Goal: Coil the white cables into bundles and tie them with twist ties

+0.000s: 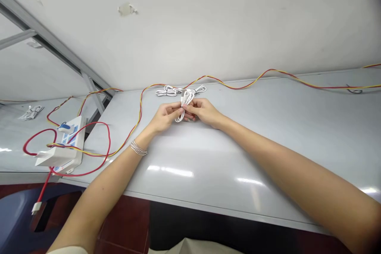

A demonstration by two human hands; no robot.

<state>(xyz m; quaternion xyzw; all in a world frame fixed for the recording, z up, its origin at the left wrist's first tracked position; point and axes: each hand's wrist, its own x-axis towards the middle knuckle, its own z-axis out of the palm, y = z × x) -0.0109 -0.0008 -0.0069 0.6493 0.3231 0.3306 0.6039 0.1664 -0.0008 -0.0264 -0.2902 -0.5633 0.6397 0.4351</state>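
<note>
A coiled white cable (187, 99) is held up between both hands near the back of the grey table. My left hand (166, 116) pinches its left side, with a silvery bracelet on the wrist. On the right side, my right hand (204, 111) grips the same bundle, its thumb across the coil. Just behind the hands lie two more white cable bundles, one to the left (167, 91) and one to the right (200, 89), each with a dark tie.
On the left, a white power strip (77, 139) carries a white adapter (56, 156) and a looped red cable (109, 139). Red and yellow wires (269, 70) run along the wall. Another cable bundle (32, 112) lies far left. A blue chair (14, 214) stands at lower left.
</note>
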